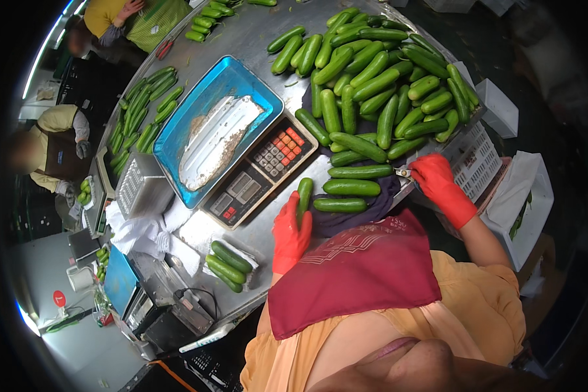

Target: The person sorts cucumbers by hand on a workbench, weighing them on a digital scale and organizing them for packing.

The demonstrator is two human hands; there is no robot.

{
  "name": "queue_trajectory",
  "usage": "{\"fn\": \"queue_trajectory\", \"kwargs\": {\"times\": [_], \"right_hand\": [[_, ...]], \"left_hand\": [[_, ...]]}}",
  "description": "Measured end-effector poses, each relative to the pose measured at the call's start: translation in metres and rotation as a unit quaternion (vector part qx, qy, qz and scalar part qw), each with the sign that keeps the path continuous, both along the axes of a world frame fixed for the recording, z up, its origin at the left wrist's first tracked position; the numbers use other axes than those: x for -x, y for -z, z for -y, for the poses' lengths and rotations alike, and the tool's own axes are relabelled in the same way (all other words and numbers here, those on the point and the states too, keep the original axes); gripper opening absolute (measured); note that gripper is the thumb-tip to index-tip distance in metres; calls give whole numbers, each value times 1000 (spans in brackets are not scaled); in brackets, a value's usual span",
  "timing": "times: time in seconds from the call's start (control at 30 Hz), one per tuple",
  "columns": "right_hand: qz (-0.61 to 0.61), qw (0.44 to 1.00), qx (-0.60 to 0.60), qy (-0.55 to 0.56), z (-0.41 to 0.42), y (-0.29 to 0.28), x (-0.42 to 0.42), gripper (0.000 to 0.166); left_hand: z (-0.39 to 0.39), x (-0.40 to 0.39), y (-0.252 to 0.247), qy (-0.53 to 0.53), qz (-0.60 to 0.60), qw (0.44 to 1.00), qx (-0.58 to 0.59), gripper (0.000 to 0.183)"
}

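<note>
My left hand (290, 240), in a red rubber glove, holds a small cucumber (304, 193) by its lower part, with its top end pointing away from me. My right hand (438, 188), in a matching glove, grips a small metal cutting tool (402, 172), mostly hidden by the fingers. Its tip meets the right end of a cucumber (360, 171), the farthest of three lying in a row on dark cloth (330, 228). The middle cucumber (351, 187) and the nearest one (340, 205) lie between my hands. Beyond them rises a large cucumber pile (372, 90).
A digital scale (240, 188) with a blue tray (220, 73) stands left of the pile. Three cucumbers (228, 264) rest on white material at the table's (235, 296) near edge. White crates (531, 210) stand at right. Two people work across the table, near more cucumbers (142, 105).
</note>
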State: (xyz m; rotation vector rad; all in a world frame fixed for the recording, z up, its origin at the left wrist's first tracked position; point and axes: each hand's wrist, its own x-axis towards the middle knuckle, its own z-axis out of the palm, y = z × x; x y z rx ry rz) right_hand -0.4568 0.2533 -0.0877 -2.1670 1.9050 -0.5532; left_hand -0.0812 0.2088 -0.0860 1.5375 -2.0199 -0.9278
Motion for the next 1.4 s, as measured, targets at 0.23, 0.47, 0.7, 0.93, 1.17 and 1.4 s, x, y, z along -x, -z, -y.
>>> {"fn": "queue_trajectory", "kwargs": {"times": [0.23,0.47,0.7,0.93,1.17,1.4], "right_hand": [[9,997,68,24,10,-2,3,11],[139,982,118,54,35,-28,-4,19],[253,961,94,64,85,-56,-16,21],[211,968,132,-19,166,-64,-7,19],[231,963,125,-52,233,-71,1,19],[61,981,123,-136,285,-86,-28,23]], "left_hand": [[-2,0,-7,11,16,999,-34,52],[-2,0,-13,12,3,999,-31,50],[-4,-6,-20,-20,-32,999,-37,42],[-5,-15,-19,-80,-113,987,-85,36],[-3,-21,-27,-113,-120,983,-81,35],[6,-15,-50,-134,-152,977,-73,28]]}}
